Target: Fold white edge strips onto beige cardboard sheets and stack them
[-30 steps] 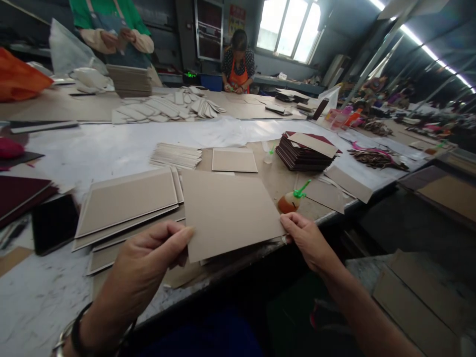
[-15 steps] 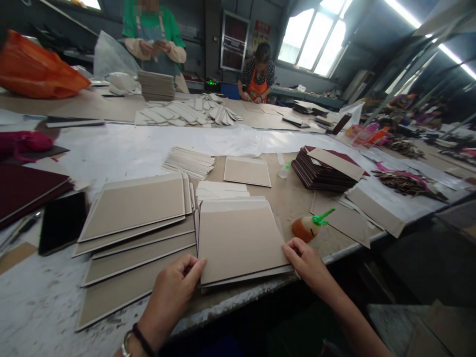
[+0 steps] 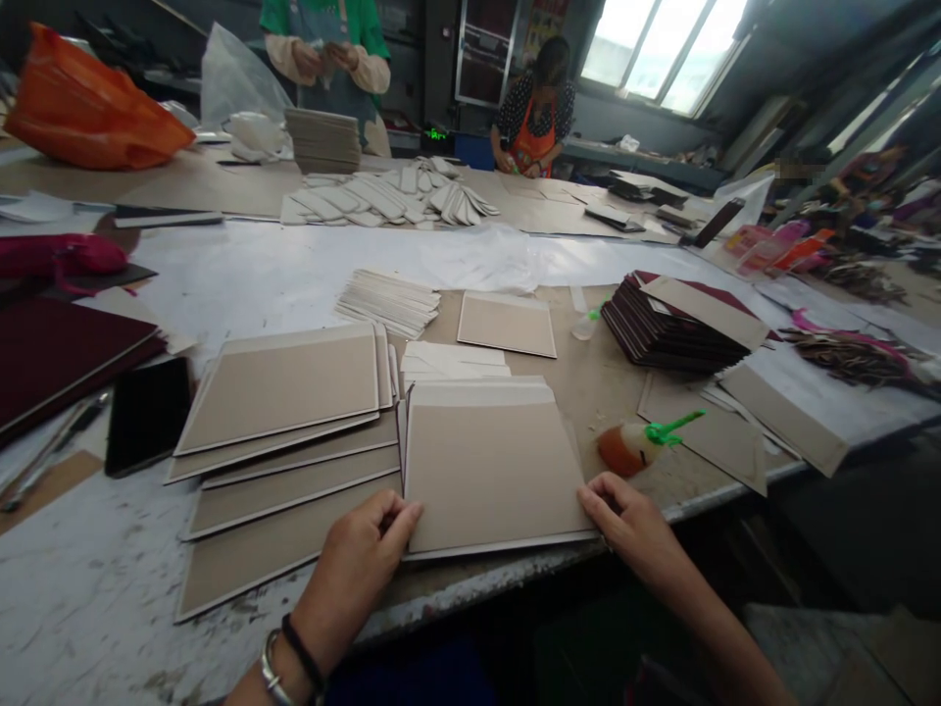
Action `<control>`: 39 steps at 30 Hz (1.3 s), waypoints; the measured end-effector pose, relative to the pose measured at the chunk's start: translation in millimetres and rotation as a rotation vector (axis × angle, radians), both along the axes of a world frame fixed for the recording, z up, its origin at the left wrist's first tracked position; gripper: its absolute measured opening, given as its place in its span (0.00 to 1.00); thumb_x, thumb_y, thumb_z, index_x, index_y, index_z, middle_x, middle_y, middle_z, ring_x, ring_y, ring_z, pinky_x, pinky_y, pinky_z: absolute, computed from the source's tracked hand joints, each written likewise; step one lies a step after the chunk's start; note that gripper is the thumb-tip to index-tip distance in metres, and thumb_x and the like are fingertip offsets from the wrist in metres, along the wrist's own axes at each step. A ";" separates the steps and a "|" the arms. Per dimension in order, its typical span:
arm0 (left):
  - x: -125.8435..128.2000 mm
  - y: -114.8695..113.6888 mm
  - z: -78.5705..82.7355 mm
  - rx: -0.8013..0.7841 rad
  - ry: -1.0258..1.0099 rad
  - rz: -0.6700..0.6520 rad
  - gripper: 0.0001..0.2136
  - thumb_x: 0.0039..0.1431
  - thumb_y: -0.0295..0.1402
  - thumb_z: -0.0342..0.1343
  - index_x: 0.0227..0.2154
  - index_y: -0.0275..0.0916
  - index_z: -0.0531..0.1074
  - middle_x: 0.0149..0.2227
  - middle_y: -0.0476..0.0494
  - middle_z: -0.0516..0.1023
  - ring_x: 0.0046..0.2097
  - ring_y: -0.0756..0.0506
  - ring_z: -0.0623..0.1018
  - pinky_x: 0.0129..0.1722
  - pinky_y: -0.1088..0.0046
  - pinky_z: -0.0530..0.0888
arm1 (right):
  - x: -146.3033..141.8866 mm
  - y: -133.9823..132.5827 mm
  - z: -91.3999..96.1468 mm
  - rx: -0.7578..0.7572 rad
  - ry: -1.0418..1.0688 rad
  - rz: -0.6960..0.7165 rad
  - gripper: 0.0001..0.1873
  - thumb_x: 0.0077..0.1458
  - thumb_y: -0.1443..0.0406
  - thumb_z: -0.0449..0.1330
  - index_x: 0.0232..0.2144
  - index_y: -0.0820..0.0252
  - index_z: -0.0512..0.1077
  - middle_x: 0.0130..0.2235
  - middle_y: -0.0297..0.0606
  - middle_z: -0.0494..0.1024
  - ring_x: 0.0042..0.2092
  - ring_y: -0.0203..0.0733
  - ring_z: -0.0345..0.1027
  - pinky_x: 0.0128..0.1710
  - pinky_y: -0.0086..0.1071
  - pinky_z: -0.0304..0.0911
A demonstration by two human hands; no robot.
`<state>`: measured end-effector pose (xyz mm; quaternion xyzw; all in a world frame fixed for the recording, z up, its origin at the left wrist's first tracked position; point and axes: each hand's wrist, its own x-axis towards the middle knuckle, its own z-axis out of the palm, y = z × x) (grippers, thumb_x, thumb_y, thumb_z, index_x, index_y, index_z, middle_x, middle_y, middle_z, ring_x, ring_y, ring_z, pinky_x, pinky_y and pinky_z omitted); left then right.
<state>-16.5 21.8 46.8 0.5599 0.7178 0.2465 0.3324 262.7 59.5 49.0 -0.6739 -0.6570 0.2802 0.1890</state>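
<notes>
A beige panel [image 3: 492, 466] with a paler strip along its far edge lies in front of me at the table's near edge. My left hand [image 3: 371, 539] pinches its near left corner between thumb and fingers. At the near right corner, my right hand [image 3: 618, 515] grips it the same way. Other panels show beneath it, their edges partly hidden. To the left, a fanned stack of similar beige panels [image 3: 286, 387] reaches close to my left hand. A glue bottle [image 3: 624, 448] with brown contents and a green nozzle lies tilted beyond my right hand.
White strips [image 3: 389, 304] and a single panel [image 3: 507, 324] lie farther back. A dark red stack [image 3: 662, 328] stands at right, near a small clear bottle [image 3: 586, 325]. A black phone [image 3: 149, 417] is at left. Two people work across the table [image 3: 294, 255].
The camera view has shifted, so the scene sits further right and slightly higher. Both hands keep their hold on the panel's near corners, and its near edge lines up more closely with the panel below.
</notes>
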 end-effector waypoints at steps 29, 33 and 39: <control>-7.5 6.0 -9.2 -0.142 -0.010 -0.061 0.20 0.44 0.54 0.42 0.17 0.40 0.61 0.15 0.52 0.61 0.22 0.49 0.62 0.24 0.74 0.58 | 2.6 7.1 11.0 -0.052 -0.212 0.161 0.11 0.52 0.60 0.47 0.21 0.58 0.57 0.22 0.29 0.62 0.26 0.33 0.56 0.26 0.26 0.48; -7.7 6.2 -10.3 -0.124 0.004 -0.062 0.19 0.45 0.53 0.42 0.17 0.40 0.61 0.16 0.52 0.61 0.22 0.49 0.62 0.24 0.74 0.58 | 2.0 6.4 10.9 -0.039 -0.239 0.177 0.12 0.53 0.60 0.47 0.21 0.57 0.56 0.22 0.30 0.62 0.26 0.34 0.56 0.26 0.27 0.47; -5.9 3.7 -7.1 -0.104 -0.003 -0.052 0.18 0.46 0.51 0.43 0.17 0.40 0.61 0.17 0.53 0.61 0.23 0.49 0.63 0.25 0.74 0.58 | 3.1 4.6 9.0 -0.045 -0.293 0.194 0.13 0.54 0.58 0.46 0.21 0.57 0.56 0.21 0.29 0.62 0.25 0.34 0.57 0.25 0.27 0.48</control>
